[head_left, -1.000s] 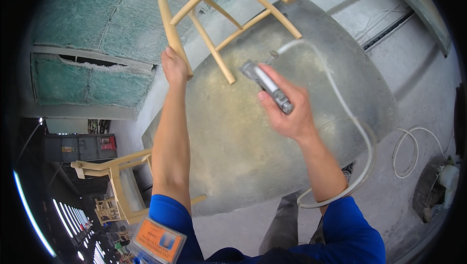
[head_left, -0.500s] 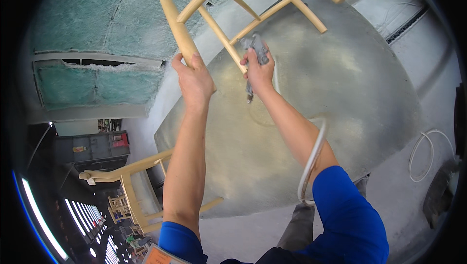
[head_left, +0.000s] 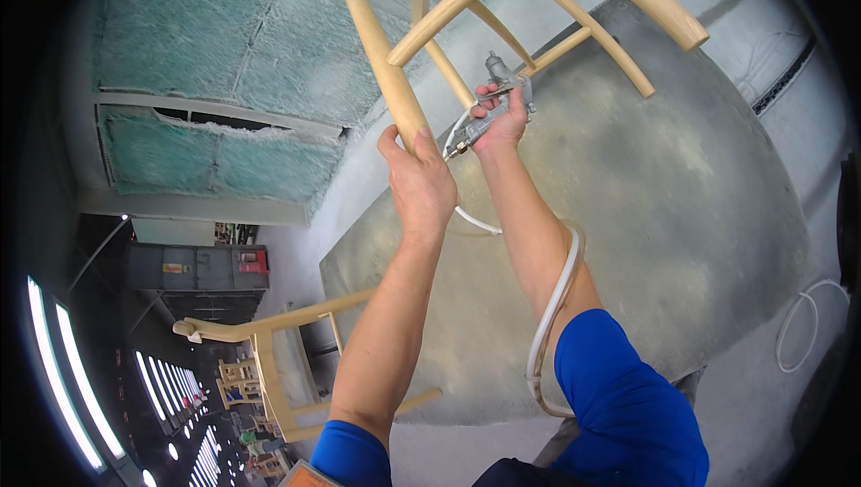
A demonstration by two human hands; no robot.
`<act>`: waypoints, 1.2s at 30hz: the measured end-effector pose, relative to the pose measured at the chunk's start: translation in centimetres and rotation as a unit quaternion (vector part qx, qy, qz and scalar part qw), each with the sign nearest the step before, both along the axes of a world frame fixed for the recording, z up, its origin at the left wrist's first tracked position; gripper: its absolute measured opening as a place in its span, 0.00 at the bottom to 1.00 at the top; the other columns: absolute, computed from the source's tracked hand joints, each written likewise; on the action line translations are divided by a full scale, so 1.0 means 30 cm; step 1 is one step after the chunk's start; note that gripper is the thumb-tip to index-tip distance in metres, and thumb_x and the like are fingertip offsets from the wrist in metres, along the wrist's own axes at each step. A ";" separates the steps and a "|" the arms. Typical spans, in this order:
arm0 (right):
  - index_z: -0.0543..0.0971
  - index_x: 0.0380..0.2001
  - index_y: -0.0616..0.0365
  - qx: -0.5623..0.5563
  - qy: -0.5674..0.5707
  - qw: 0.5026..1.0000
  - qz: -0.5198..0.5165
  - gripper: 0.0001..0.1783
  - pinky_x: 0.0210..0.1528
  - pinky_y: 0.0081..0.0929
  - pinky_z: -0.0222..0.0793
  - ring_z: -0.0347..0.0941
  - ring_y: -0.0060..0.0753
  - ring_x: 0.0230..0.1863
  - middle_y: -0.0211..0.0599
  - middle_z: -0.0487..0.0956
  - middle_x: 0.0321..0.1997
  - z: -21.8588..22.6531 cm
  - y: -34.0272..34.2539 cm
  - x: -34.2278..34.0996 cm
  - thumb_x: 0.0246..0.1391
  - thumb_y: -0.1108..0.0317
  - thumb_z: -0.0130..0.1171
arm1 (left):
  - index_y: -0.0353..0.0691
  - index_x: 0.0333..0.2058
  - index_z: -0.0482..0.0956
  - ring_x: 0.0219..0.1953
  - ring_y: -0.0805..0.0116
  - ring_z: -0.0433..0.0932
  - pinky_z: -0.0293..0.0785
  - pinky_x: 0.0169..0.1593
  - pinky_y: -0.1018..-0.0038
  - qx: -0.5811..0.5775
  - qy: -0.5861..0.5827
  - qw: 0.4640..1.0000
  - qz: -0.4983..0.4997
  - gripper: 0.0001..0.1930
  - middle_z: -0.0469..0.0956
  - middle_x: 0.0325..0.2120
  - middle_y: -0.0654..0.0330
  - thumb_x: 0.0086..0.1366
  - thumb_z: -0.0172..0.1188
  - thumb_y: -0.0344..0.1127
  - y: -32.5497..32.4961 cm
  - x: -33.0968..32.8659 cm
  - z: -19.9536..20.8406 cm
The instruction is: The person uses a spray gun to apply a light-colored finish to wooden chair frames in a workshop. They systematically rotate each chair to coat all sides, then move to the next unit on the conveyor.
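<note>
A pale wooden chair frame (head_left: 457, 16) is tilted at the top of the view, its upper part cut off by the edge. My left hand (head_left: 420, 184) is closed round the lower end of one thick leg. Just right of it, my right hand (head_left: 500, 131) grips a grey metal spray gun (head_left: 504, 79), palm side showing and fingers curled round the handle. The gun lies close to the chair's rungs. From the handle's end a whitish hose (head_left: 549, 321) runs behind my left hand and loops around my right forearm.
Below the chair lies a broad grey board (head_left: 610, 218) with yellowish overspray. A second wooden chair (head_left: 269, 370) stands at the lower left. Teal filter panels (head_left: 179, 30) line the wall at upper left. Coiled hose (head_left: 798, 334) rests on the floor at right.
My right wrist has rolled, so the spray gun now slants with its handle end toward my left hand. The held chair and both hands appear further right, partly because the whole view has shifted.
</note>
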State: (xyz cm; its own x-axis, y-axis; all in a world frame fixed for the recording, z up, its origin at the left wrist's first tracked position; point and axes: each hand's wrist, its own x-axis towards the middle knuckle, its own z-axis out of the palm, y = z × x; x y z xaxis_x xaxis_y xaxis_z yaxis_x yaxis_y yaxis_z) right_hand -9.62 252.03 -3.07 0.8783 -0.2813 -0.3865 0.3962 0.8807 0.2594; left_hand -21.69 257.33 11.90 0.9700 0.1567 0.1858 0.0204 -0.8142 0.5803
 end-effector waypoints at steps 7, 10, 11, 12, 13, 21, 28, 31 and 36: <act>0.76 0.47 0.55 0.063 -0.081 0.995 -0.019 0.27 0.23 0.20 0.65 0.77 0.25 0.39 0.30 0.79 0.37 -0.057 0.041 -0.006 0.73 0.42 0.40 | 0.32 0.62 0.59 0.37 0.49 0.82 0.74 0.44 0.56 0.005 -0.001 1.000 -0.006 0.24 0.81 0.35 0.42 0.79 0.45 0.46 -0.005 -0.004 -0.011; 0.75 0.47 0.55 -0.009 0.009 1.000 0.021 0.24 0.22 0.21 0.65 0.79 0.26 0.39 0.31 0.79 0.36 -0.051 0.045 -0.019 0.73 0.46 0.44 | 0.33 0.62 0.58 0.36 0.49 0.82 0.74 0.43 0.56 -0.007 0.003 1.000 -0.008 0.24 0.81 0.35 0.42 0.79 0.45 0.46 -0.007 -0.010 -0.016; 0.75 0.47 0.55 -0.038 0.055 0.997 0.034 0.22 0.22 0.21 0.65 0.80 0.27 0.39 0.32 0.79 0.36 -0.047 0.040 -0.031 0.73 0.47 0.45 | 0.33 0.63 0.58 0.36 0.48 0.82 0.74 0.44 0.55 0.002 0.000 1.000 -0.007 0.24 0.81 0.35 0.42 0.79 0.45 0.46 -0.007 -0.012 -0.017; 0.75 0.48 0.54 -0.103 0.088 0.990 0.032 0.19 0.21 0.22 0.65 0.80 0.26 0.38 0.32 0.79 0.36 -0.044 0.032 -0.049 0.73 0.50 0.48 | 0.34 0.63 0.58 0.36 0.48 0.82 0.74 0.44 0.55 0.006 -0.002 1.000 -0.007 0.24 0.81 0.35 0.42 0.79 0.45 0.46 -0.007 -0.012 -0.019; 0.74 0.49 0.53 -0.171 0.133 0.976 0.029 0.16 0.20 0.22 0.65 0.80 0.26 0.37 0.31 0.79 0.36 -0.048 0.025 -0.087 0.72 0.53 0.50 | 0.35 0.63 0.58 0.36 0.48 0.82 0.74 0.44 0.55 0.005 -0.003 1.000 -0.012 0.24 0.81 0.35 0.42 0.79 0.45 0.46 -0.006 -0.012 -0.020; 0.74 0.58 0.56 -0.411 0.268 0.869 -0.064 0.18 0.19 0.27 0.68 0.81 0.27 0.35 0.34 0.81 0.37 -0.198 -0.241 -0.382 0.69 0.62 0.58 | 0.37 0.62 0.61 0.39 0.48 0.82 0.75 0.47 0.56 0.005 -0.022 1.000 -0.001 0.22 0.81 0.38 0.42 0.79 0.46 0.46 -0.003 0.021 -0.029; 0.75 0.66 0.50 -0.627 0.318 0.687 -0.183 0.28 0.53 0.32 0.76 0.83 0.40 0.47 0.47 0.85 0.53 -0.122 -0.627 -0.067 0.62 0.64 0.62 | 0.37 0.63 0.61 0.37 0.54 0.82 0.77 0.44 0.60 0.009 -0.022 1.000 0.004 0.23 0.79 0.42 0.43 0.80 0.44 0.46 -0.045 -0.026 -0.031; 0.79 0.62 0.52 -0.730 0.373 0.539 -0.195 0.24 0.34 0.24 0.77 0.81 0.24 0.36 0.37 0.85 0.42 -0.075 -0.728 0.034 0.64 0.60 0.63 | 0.37 0.64 0.61 0.32 0.61 0.81 0.79 0.34 0.65 -0.004 -0.001 1.000 0.015 0.25 0.78 0.42 0.47 0.80 0.44 0.50 -0.060 -0.036 -0.040; 0.82 0.51 0.53 -0.673 0.084 0.735 0.010 0.18 0.28 0.26 0.73 0.78 0.26 0.28 0.34 0.84 0.32 -0.054 -0.851 -0.016 0.62 0.58 0.63 | 0.37 0.64 0.62 0.27 0.64 0.79 0.79 0.29 0.68 0.020 -0.006 1.000 0.020 0.26 0.77 0.40 0.49 0.80 0.45 0.51 -0.059 0.004 -0.034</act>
